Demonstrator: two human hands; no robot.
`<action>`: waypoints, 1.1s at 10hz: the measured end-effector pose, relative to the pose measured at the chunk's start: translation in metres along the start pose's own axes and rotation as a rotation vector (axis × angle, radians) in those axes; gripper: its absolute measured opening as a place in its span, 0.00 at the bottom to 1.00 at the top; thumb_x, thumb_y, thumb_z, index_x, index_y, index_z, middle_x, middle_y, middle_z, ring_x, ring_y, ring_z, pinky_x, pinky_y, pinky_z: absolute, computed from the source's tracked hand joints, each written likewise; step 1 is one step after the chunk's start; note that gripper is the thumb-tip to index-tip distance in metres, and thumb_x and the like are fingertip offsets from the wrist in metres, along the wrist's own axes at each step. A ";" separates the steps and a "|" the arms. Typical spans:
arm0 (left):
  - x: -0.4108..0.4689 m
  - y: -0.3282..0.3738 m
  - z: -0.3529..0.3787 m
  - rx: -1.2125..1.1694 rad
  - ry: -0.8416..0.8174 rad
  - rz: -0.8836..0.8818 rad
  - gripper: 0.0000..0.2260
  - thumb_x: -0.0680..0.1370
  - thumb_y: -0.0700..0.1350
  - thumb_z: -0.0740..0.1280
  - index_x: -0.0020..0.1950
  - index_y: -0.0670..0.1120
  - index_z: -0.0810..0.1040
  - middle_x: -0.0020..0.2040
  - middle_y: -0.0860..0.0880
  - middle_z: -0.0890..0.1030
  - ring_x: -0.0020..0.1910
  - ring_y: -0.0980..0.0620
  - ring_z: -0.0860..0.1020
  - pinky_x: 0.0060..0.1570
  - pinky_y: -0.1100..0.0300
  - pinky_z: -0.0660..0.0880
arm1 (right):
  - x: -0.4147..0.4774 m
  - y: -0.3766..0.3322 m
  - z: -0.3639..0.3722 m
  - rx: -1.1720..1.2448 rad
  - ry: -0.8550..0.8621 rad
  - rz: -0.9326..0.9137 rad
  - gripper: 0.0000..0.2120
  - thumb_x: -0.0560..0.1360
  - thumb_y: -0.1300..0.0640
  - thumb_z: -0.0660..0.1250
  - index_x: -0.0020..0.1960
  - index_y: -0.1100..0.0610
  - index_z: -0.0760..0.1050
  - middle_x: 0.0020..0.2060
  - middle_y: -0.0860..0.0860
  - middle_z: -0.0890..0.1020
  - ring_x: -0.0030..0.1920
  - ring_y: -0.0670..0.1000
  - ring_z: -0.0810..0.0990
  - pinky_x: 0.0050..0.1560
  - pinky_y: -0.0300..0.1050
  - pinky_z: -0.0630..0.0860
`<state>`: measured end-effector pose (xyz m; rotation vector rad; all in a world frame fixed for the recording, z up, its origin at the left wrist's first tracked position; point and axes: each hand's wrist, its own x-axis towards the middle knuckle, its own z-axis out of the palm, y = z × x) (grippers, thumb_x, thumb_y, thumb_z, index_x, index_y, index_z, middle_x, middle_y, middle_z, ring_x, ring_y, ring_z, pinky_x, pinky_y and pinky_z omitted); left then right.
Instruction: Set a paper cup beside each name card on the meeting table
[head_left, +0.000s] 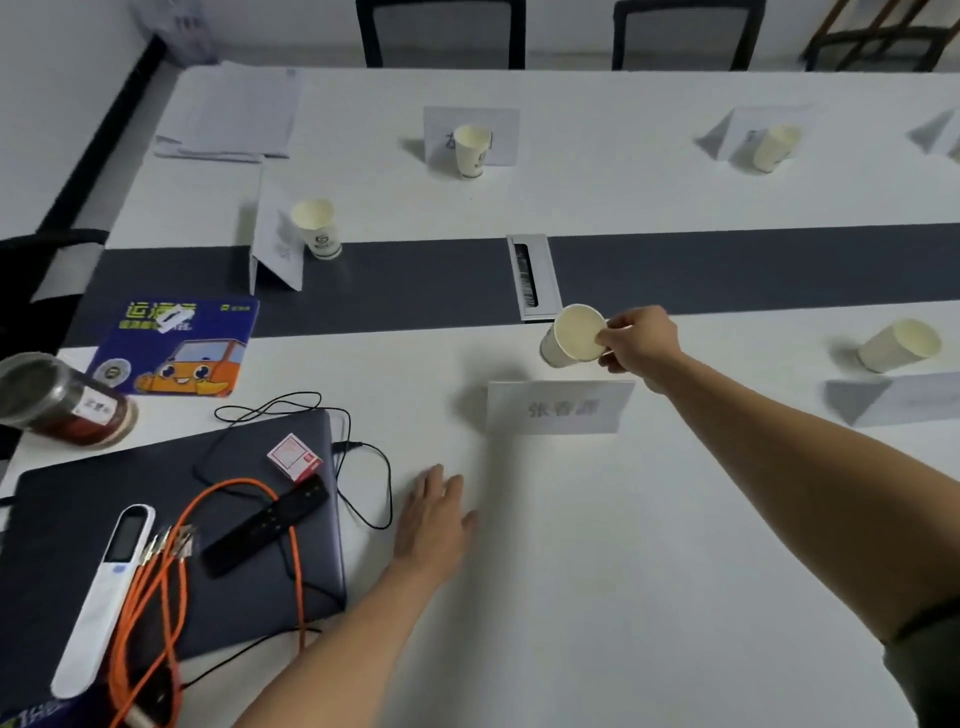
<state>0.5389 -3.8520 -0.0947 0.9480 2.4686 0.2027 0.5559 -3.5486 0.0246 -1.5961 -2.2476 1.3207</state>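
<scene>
My right hand (636, 345) grips the rim of a white paper cup (569, 336), tilted, just behind the nearest name card (558, 408) on the white meeting table (571, 545). My left hand (434, 517) rests flat on the table, fingers spread, holding nothing. Other cups stand by other cards: one cup (318, 228) beside a card (278, 244) at the left, one cup (471, 149) before a far card (470, 135), one cup (774, 148) by a far right card (748, 130), and one cup (896, 345) behind a near right card (898, 397).
A closed dark laptop (171, 545) at the near left carries a white remote (104, 597), black remote (265, 525), orange cable (171, 571) and small box (293, 457). A jar (62, 400), blue mouse pad (176, 345), papers (234, 111) and cable port (532, 275) also lie here. Chairs stand behind.
</scene>
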 end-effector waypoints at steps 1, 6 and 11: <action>0.008 -0.011 0.021 0.068 0.059 0.005 0.25 0.79 0.54 0.59 0.72 0.43 0.72 0.75 0.38 0.67 0.75 0.38 0.65 0.72 0.46 0.61 | 0.031 0.002 0.017 -0.027 -0.006 0.039 0.11 0.75 0.65 0.70 0.57 0.64 0.79 0.44 0.60 0.83 0.34 0.54 0.83 0.35 0.43 0.82; 0.007 -0.024 0.055 0.162 0.082 0.027 0.28 0.81 0.56 0.51 0.78 0.42 0.63 0.78 0.38 0.61 0.78 0.39 0.58 0.74 0.44 0.56 | 0.057 0.005 0.049 -0.142 -0.041 0.064 0.10 0.73 0.61 0.72 0.53 0.64 0.81 0.39 0.57 0.83 0.34 0.54 0.84 0.44 0.49 0.84; -0.070 -0.002 -0.022 -0.023 -0.079 -0.044 0.17 0.82 0.49 0.58 0.69 0.46 0.71 0.65 0.46 0.75 0.64 0.44 0.74 0.60 0.50 0.72 | -0.087 0.007 -0.006 -0.347 -0.002 -0.229 0.13 0.76 0.51 0.68 0.58 0.55 0.81 0.51 0.53 0.84 0.44 0.54 0.78 0.41 0.42 0.71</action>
